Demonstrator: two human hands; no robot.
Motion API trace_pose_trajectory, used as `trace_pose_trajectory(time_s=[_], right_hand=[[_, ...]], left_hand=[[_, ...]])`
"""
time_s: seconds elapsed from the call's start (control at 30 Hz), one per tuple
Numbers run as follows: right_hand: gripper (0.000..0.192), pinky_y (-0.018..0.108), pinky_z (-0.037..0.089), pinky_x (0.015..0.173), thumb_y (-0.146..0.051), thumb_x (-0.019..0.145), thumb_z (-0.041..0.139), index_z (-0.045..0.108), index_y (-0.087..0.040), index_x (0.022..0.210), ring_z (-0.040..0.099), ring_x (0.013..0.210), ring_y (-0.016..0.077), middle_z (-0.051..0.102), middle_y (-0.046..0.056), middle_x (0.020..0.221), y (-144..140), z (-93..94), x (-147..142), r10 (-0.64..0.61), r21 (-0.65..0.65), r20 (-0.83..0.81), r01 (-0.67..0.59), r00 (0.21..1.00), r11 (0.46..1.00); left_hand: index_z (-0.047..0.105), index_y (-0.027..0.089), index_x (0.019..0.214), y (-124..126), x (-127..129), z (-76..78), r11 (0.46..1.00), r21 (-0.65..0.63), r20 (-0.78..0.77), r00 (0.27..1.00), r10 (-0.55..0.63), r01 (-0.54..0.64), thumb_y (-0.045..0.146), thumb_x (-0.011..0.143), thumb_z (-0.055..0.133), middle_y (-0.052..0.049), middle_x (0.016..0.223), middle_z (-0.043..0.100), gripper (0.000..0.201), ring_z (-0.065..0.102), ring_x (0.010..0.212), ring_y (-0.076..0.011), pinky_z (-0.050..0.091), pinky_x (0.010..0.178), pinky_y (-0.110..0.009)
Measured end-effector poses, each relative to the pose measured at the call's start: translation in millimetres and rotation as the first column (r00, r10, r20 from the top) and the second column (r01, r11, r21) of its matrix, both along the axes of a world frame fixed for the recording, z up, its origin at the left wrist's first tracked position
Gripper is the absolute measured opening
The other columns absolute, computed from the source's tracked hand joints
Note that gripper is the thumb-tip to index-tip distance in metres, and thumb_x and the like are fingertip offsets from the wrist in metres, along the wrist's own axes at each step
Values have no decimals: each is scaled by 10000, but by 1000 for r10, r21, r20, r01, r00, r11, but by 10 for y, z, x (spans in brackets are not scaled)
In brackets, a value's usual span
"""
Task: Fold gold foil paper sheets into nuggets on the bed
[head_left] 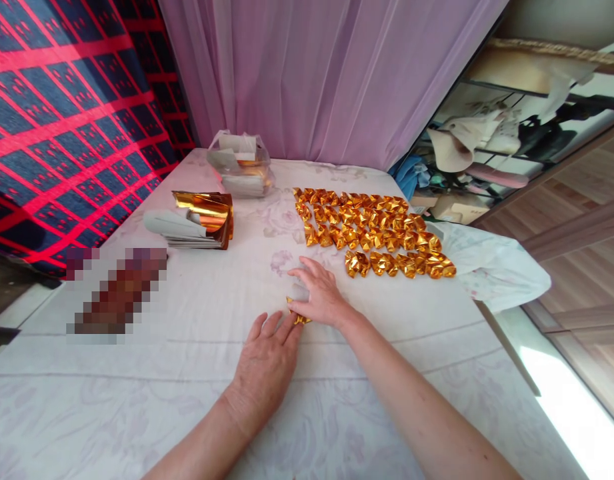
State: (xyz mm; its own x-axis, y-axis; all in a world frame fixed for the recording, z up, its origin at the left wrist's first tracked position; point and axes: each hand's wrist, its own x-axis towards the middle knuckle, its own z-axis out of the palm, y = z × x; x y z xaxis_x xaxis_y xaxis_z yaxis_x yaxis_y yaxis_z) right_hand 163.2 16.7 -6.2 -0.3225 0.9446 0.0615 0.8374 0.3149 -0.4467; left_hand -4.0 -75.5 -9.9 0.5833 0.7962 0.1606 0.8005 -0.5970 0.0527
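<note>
My right hand lies palm down on a small piece of gold foil paper and presses it flat against the white tablecloth. Only the paper's gold edge and a pale face show beneath the fingers. My left hand rests flat beside it, its fingertips touching the paper's near edge. Beyond my right hand, several folded gold paper pieces lie in neat rows.
A stack of gold and white paper sheets sits at the left. A clear plastic bag of sheets stands at the back by the pink curtain. A blurred patch lies left. The table's right edge drops off.
</note>
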Motion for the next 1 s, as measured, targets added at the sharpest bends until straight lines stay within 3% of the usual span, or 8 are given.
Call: trace_pose_trajectory(time_s=[0.43, 0.6, 0.67, 0.77, 1.0], right_hand=[[479, 494, 326, 1060, -274, 730, 689, 615, -221, 1201, 366, 1376, 297, 442, 130, 1471, 65, -36, -132, -118, -16, -17, 118, 993, 993], [474, 526, 335, 1081, -307, 730, 722, 619, -211, 1183, 393, 1365, 304, 483, 133, 1437, 166, -39, -14, -84, -32, -76, 81, 994, 996], [391, 468, 361, 1095, -274, 782, 671, 621, -199, 1163, 468, 1317, 255, 537, 126, 1384, 172, -36, 89, -47, -31, -170, 42, 984, 999], [329, 411, 397, 1087, -257, 844, 595, 612, -220, 1170, 531, 1261, 210, 583, 99, 1332, 59, -53, 237, -7, 48, -281, 21, 960, 999], [410, 493, 376, 1083, -285, 790, 659, 621, -206, 1191, 432, 1341, 299, 531, 139, 1381, -432, -177, 287, -102, 239, -162, 139, 982, 961]], left_hand=[[626, 210, 1267, -11, 7, 1, 1000, -9, 0, 1000, 10, -10, 151, 910, 481, -39, 1343, 630, 390, 546, 1230, -286, 397, 1052, -479], [633, 208, 1254, -4, 12, 37, 1000, -24, 0, 1000, 13, -13, 161, 913, 497, -52, 1328, 639, 370, 554, 1224, -287, 399, 1055, -489], [632, 202, 1255, -3, 14, 37, 1000, -24, 6, 1000, 15, -15, 160, 916, 502, -56, 1335, 634, 366, 550, 1230, -289, 399, 1056, -494], [631, 204, 1260, -2, 16, 23, 1000, -24, 15, 1000, 17, -16, 154, 912, 513, -59, 1344, 627, 371, 540, 1244, -295, 393, 1060, -506], [614, 201, 1291, -4, 10, 19, 1000, -23, 18, 1000, 11, -11, 163, 921, 509, -51, 1354, 621, 386, 539, 1248, -302, 395, 1053, -510]])
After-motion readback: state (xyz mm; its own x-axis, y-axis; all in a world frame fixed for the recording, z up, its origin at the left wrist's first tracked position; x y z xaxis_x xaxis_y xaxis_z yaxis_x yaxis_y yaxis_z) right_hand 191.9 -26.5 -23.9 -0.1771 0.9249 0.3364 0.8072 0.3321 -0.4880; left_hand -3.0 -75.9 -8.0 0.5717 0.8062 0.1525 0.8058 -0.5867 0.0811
